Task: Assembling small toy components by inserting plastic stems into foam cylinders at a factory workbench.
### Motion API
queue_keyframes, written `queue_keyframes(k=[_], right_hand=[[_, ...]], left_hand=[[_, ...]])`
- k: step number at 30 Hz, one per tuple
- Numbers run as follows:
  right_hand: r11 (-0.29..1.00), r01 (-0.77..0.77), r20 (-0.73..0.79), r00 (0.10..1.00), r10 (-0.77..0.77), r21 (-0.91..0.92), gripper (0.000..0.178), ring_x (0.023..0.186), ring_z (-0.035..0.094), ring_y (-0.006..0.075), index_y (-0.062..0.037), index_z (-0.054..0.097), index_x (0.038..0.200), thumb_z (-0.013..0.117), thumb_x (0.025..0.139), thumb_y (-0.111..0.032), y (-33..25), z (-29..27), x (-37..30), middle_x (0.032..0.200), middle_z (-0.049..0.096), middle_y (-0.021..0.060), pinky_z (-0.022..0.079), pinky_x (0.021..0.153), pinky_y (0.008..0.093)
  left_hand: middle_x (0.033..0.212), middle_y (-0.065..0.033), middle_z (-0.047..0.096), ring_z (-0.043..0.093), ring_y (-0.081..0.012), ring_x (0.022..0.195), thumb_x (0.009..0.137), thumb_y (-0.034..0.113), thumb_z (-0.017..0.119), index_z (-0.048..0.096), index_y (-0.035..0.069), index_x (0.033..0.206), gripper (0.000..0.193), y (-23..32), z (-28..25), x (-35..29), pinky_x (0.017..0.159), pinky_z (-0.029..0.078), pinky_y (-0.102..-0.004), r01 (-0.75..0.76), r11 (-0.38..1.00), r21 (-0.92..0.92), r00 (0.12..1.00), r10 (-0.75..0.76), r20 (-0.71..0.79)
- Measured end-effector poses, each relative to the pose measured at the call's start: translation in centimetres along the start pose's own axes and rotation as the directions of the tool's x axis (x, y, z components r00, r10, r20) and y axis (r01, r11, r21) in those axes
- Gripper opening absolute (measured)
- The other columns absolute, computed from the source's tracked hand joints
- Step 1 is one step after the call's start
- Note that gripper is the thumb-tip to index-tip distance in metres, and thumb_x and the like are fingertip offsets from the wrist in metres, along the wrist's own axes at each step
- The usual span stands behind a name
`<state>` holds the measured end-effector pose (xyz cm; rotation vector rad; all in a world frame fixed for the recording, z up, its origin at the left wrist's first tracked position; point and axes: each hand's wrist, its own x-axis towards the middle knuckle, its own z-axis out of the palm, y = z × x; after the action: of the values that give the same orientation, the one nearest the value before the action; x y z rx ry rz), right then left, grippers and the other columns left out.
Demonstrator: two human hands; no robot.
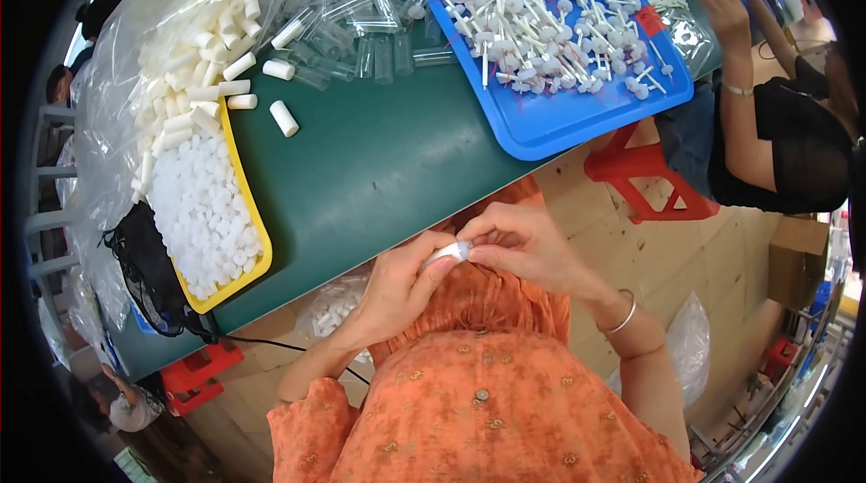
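Note:
In front of my orange top, both hands meet around a short white cylinder (446, 254). My left hand (397, 280) is closed around its body. The fingers of my right hand (523, 244) pinch its right end, which looks translucent; exactly what sits at that end is mostly hidden by the fingertips. The cylinder is held above my lap, just off the near edge of the green table (361, 176). On the table lie similar white cylinders, one loose cylinder (283, 119) apart from the pile (198, 59).
A yellow tray (267, 244) of small white caps stands at the left, beside a black mesh bag (144, 266). Clear tubes (383, 55) lie at the back. A blue tray (532, 142) holds white stick parts with discs. A co-worker (776, 131) sits right near a red stool (631, 178).

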<state>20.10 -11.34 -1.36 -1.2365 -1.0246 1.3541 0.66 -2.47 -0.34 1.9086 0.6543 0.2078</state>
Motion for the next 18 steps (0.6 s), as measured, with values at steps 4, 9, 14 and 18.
queue_keyframes(k=[4,9,14,18], right_hand=[[0.942,0.021,-0.317,0.944,0.092,0.336,0.018,0.08,0.061,0.01,-0.0003,0.055,0.113,0.057,0.095,-0.003,6.2,1.7,-3.2,0.093,0.061,0.0046,0.052,0.067,0.0235],[0.914,-0.114,-0.231,0.949,0.217,0.389,0.027,0.083,0.059,0.0124,-0.0018,0.051,0.121,0.045,0.104,-0.021,7.1,6.2,-3.0,0.1,0.057,0.006,0.052,0.066,0.0263],[0.628,-0.116,-0.178,0.906,0.385,0.77,0.032,0.057,0.041,0.0066,-0.0075,0.049,0.109,0.035,0.106,-0.036,6.7,7.2,-2.0,0.078,0.046,-0.001,0.033,0.048,0.0202],[0.493,-0.107,-0.122,0.904,0.41,0.863,0.032,0.052,0.029,0.0056,-0.0106,0.044,0.092,0.036,0.105,-0.039,5.5,6.9,-1.2,0.068,0.037,-0.0037,0.022,0.044,0.0213]], left_hand=[[0.093,-0.0027,0.063,0.058,-0.0119,0.078,0.098,0.017,0.057,0.058,0.001,0.112,0.021,-2.0,2.4,-1.2,0.074,0.046,-0.0291,0.332,0.581,-0.743,0.936,-0.299,0.185],[0.125,-0.0083,0.059,0.054,-0.0065,0.089,0.097,0.021,0.06,0.059,0.002,0.115,0.027,-3.0,5.6,0.5,0.076,0.046,-0.0242,0.285,0.385,-0.878,0.869,-0.49,0.068],[0.119,-0.0083,0.062,0.056,-0.0065,0.086,0.099,0.023,0.055,0.058,0.0,0.12,0.031,-1.4,4.9,1.8,0.071,0.051,-0.0245,0.497,0.321,-0.806,0.769,-0.594,0.237],[0.116,-0.0115,0.063,0.059,-0.01,0.086,0.101,0.023,0.05,0.058,-0.002,0.12,0.033,-1.9,4.9,2.2,0.079,0.052,-0.0269,0.343,0.279,-0.897,0.855,-0.487,0.175]])
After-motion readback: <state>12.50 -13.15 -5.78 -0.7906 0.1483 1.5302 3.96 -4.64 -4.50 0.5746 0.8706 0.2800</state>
